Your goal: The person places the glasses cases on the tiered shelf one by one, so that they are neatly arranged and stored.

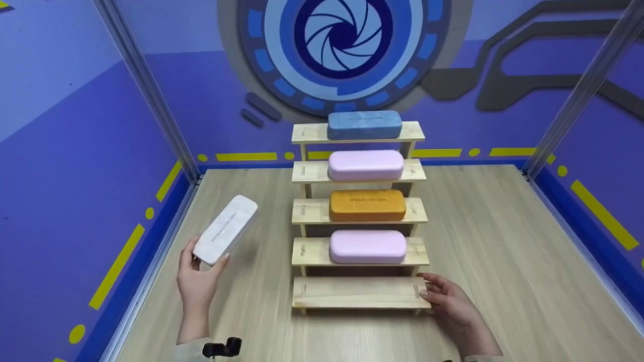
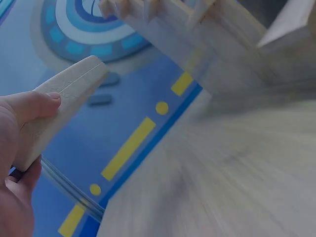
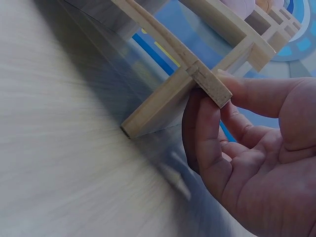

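A white glasses case [image 1: 225,230] with printed lettering is gripped at its near end by my left hand [image 1: 197,281], left of the stepped wooden rack [image 1: 359,292]. In the left wrist view the thumb lies along one side of the white case [image 2: 64,101]. My right hand [image 1: 455,304] pinches the right end of the rack's lowest shelf, thumb on top and fingers curled beneath, as the right wrist view shows at the shelf end [image 3: 212,86]. The higher shelves carry a blue case [image 1: 365,125], a pink case [image 1: 366,165], an orange case [image 1: 367,205] and another pink case [image 1: 368,246].
The rack stands on a wood-grain table [image 1: 503,241]. A blue patterned wall [image 1: 191,100] rises behind it, with side panels left and right. Metal posts [image 1: 151,90] mark the corners. A black wrist mount [image 1: 221,347] sits at the left sleeve.
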The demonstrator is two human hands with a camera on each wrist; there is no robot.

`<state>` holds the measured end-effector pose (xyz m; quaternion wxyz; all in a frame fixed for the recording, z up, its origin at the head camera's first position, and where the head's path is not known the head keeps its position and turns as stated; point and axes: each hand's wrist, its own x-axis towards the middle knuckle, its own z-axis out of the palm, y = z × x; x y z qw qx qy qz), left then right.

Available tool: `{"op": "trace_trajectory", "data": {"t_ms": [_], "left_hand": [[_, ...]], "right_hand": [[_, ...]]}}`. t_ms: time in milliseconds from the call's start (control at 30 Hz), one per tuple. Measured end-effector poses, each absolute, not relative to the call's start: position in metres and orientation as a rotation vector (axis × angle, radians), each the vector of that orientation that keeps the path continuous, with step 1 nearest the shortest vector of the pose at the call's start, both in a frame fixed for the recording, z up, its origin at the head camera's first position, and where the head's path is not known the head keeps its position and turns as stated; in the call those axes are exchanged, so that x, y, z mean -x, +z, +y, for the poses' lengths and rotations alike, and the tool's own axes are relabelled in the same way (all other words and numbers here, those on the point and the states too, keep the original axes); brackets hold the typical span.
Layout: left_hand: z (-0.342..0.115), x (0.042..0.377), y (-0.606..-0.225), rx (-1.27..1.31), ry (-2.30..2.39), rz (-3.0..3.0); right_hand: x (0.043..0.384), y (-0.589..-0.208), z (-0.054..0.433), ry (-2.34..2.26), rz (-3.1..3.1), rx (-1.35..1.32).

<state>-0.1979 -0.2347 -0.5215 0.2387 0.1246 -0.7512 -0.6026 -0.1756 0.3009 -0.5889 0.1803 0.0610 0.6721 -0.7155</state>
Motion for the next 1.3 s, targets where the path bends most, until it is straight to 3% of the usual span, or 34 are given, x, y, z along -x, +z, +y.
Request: {"op": "trace_trajectory", "data": {"t_ms": [433, 800, 1300], "left_hand": [[-0.207, 0.181, -0.48, -0.066, -1.607, -2.106], [-0.184, 0.171, -0.463, 0.342, -1.513, -2.082], [-0.146, 0.164, -0.454, 0.519, -1.549, -2.199]], "right_hand": [[0.176, -0.591, 0.301, -2.034, 1.89, -0.173], [0.175, -0.592, 0.301, -2.031, 1.899, -0.151], [0.176, -0.593, 0.301, -2.05, 1.893, -0.137]]}}
